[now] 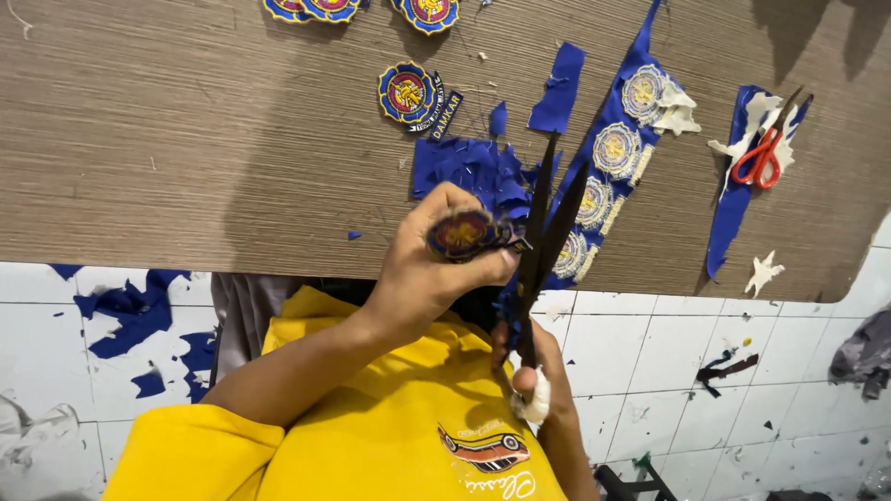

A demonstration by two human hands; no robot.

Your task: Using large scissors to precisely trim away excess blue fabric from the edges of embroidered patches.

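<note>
My left hand (419,271) pinches a round embroidered patch (461,233), dark blue with a red and yellow centre, above the table's near edge. My right hand (536,376), one finger wrapped in white cloth, grips the handles of long black scissors (549,218). Their blades are slightly apart and point away from me, right beside the patch. Behind them a blue fabric strip (614,148) carrying several uncut round patches lies on the brown wood-grain table (186,139).
A heap of blue offcuts (473,167) lies by the strip. A cut-out round patch (406,93) and more patches (320,7) lie farther back. Red-handled scissors (761,158) rest on blue and white scraps at right. Blue scraps (139,315) litter the white tiled floor.
</note>
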